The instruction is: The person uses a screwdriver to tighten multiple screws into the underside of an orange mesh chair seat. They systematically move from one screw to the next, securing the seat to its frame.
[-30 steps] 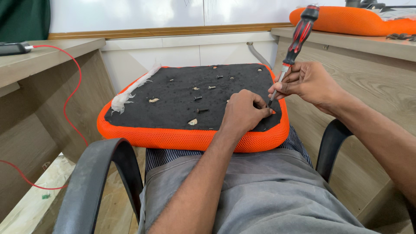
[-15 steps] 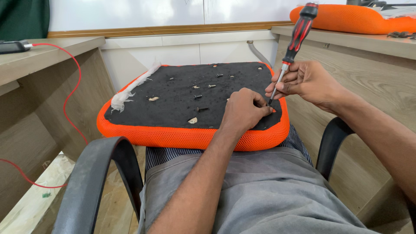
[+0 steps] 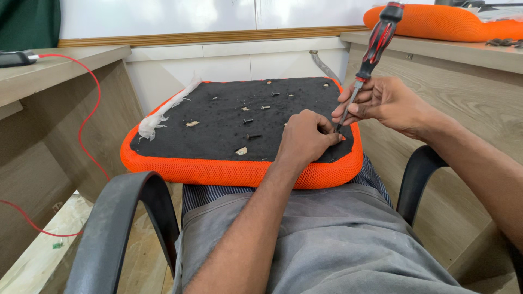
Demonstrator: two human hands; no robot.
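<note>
seat cushion: orange mesh pad (image 3: 229,173), black underside up, lying across my lap, far edge toward the white wall.
right hand: my right hand (image 3: 388,103) is closed round the metal shaft of a screwdriver (image 3: 376,46), red and black handle up and tilted away, tip down at the cushion's near right corner.
left hand: my left hand (image 3: 306,137) rests fist-like on the black face, fingers pinched at the screwdriver tip; can't tell what they pinch, if anything.
loose bits: screws (image 3: 253,136) and pale scraps scattered over the black face, well apart from my hands.
frayed edge: white wadding (image 3: 158,117) sticking out at the left rim.
chair: black armrests (image 3: 128,218) either side of my legs.
bench right: second orange cushion (image 3: 436,22) on top.
bench left: red cable (image 3: 87,109) hanging down.
</note>
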